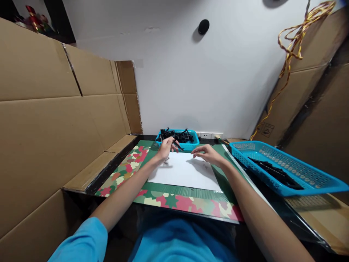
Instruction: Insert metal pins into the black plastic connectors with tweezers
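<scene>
My left hand is closed on a small dark part, slim and black, whose exact kind I cannot make out. It hovers over the far left of a white sheet. Across from it, my right hand is held above the sheet's far right, thumb and fingertips pinched together; anything between them is too small to name. Small scattered bits lie on the paper beside my left wrist. Just behind my left hand stands a blue basket heaped with black plastic parts.
A larger blue basket with black strips stands at the right. Cardboard walls rise on both sides. Beneath the sheet lies a patterned green mat. A twisted yellow cord hangs at the right, near a wall socket.
</scene>
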{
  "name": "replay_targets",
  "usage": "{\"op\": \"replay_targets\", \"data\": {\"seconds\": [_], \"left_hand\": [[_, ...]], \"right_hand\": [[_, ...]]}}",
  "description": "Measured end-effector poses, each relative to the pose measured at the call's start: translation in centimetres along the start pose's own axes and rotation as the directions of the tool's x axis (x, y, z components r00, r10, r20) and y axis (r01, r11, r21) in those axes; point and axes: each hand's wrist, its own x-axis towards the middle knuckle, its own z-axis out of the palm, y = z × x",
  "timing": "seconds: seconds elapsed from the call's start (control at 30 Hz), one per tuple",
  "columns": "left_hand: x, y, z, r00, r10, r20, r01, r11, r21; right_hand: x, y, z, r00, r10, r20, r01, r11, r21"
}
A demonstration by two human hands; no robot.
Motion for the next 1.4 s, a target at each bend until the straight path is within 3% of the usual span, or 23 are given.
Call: {"op": "replay_targets", "data": {"seconds": [0.1,0.27,0.37,0.5,0.67,0.8,0.97,1.13,1.4], "left_hand": [[-1.6,-2.5,0.9,0.984,-0.169,0.053,0.177,0.947,-0.268],[-2.3,-4.2,1.4,0.972,-0.190,0.136,0.230,0.879,-0.417],[-2.5,-4.4,1.9,0.960,-0.220,0.174,0.272,0.882,-0.386],[-2.8,-4.7,2.1,0.966,-0.157,0.206,0.208,0.943,-0.259],[-3.4,-4.3,1.9,0.928,-0.144,0.344,0.246,0.930,-0.273],[-3.8,-3.3,1.9,0.905,-0.166,0.393,0.299,0.904,-0.307],[-3.8,-2.9,2.1,0.896,-0.171,0.409,0.322,0.886,-0.335],[-3.6,-3.7,2.5,0.908,-0.248,0.337,0.357,0.880,-0.313],[-3.9,-4.0,3.7,0.957,-0.158,0.242,0.215,0.950,-0.228]], "right_hand": [[0.2,-1.1,1.1,0.999,0.000,0.036,-0.001,1.000,0.023],[0.5,-1.7,2.8,0.999,-0.005,0.047,-0.003,0.987,0.158],[0.5,-1.6,3.2,1.000,0.019,0.010,-0.021,0.977,0.210],[0.3,-2.2,3.4,1.000,0.020,-0.014,-0.015,0.966,0.257],[-0.1,-3.9,3.9,0.999,0.034,0.031,-0.043,0.939,0.341],[0.1,-4.4,4.2,1.000,0.020,0.015,-0.024,0.931,0.363],[0.7,-3.8,4.8,0.996,0.010,-0.086,0.017,0.951,0.309],[0.9,-3.4,5.9,0.990,-0.037,-0.137,0.061,0.983,0.172],[1.4,-2.5,7.2,0.977,-0.051,-0.207,0.036,0.996,-0.078]]}}
